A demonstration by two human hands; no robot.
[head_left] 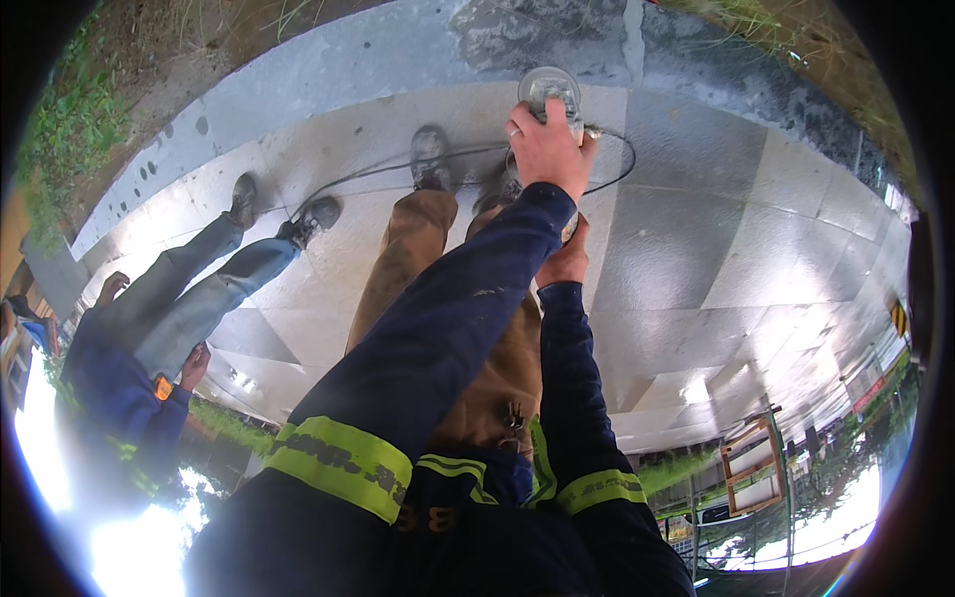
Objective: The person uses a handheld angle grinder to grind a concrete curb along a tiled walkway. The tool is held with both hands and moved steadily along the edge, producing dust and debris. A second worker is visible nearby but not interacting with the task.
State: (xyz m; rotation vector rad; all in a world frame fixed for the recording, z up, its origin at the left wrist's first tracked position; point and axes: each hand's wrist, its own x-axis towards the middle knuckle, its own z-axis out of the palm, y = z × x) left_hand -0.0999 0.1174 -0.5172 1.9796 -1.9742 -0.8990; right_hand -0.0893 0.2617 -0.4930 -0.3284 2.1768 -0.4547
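An angle grinder [534,92] is held out ahead of me, its round, partly see-through guard at the foot of the grey stone kerb [388,60]. Over its front end lies my left hand [550,154], fingers closed round the tool and a ring on one of them. Nearer to me, my right hand [567,261] is wrapped round the rear of the tool, mostly behind my left sleeve. From beside the grinder a black cord [634,159] loops right, then runs left across the paving past my shoes. The disc's contact with the stone is hidden.
Pale and dark stone paving [696,239] spreads around my feet. At left stands another person [189,289] in jeans and a dark jacket, shoes near the cord. Soil and grass [80,129] border the kerb. A wooden frame [751,463] stands at lower right.
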